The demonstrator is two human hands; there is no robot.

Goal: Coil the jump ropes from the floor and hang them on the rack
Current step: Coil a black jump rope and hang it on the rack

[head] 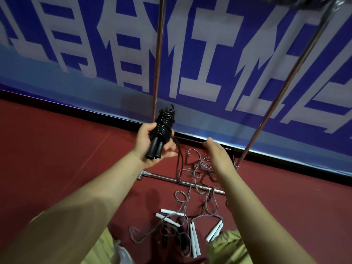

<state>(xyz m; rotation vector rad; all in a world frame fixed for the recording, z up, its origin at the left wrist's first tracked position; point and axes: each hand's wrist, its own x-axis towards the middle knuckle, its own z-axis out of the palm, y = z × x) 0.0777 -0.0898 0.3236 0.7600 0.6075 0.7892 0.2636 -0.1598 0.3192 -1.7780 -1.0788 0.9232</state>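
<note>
Holding the coiled black rope (164,128) tight in my left hand (150,145), fingers curled round the wraps and both handles, I keep my right hand (217,151) open and empty beside it. I should keep the coil snug while lifting it toward the rack (157,54) above. More ropes (192,202) lie tangled on the near floor.

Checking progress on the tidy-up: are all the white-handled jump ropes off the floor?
No, the white-handled jump ropes lie tangled on the red floor.
</note>
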